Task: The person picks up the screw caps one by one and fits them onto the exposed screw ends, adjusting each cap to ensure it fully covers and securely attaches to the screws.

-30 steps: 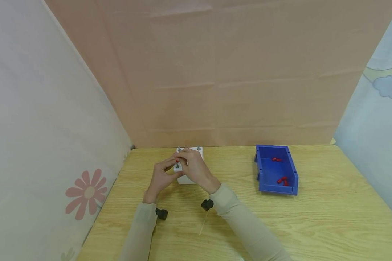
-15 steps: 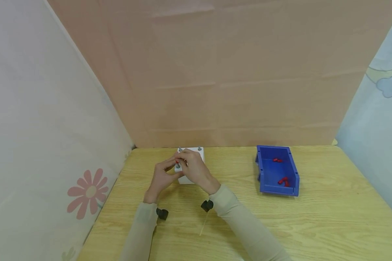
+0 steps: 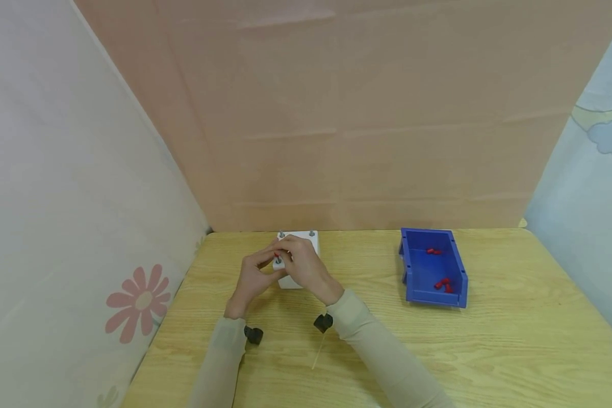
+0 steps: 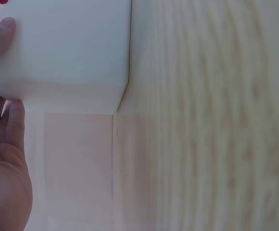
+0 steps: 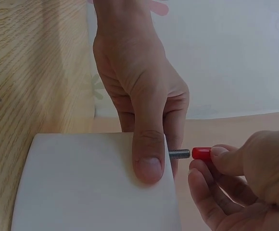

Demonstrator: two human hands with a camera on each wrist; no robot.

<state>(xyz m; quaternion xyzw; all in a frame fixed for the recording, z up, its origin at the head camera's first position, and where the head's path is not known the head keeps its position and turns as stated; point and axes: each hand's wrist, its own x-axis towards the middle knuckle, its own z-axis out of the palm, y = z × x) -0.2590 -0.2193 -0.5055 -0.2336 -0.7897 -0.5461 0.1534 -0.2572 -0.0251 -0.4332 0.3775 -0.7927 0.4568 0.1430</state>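
A white block (image 5: 91,187) stands on the table, with threaded metal studs rising from the corners of its top. My left hand (image 3: 252,280) grips its near left corner, thumb (image 5: 149,161) flat on the front face and fingers round the side. Between thumb and fingers of my right hand (image 5: 247,178) is a small red cap (image 5: 201,153). The cap's end is close off the tip of the near left stud (image 5: 180,154), in line with it. Bare studs (image 3: 311,233) show at the block's far corners; my right hand covers part of the top in the head view.
To the right stands a blue bin (image 3: 433,269) holding several red caps (image 3: 442,283). A tan backdrop (image 3: 362,141) rises at the table's back edge. A pale wall with a flower print (image 3: 143,300) runs along the left.
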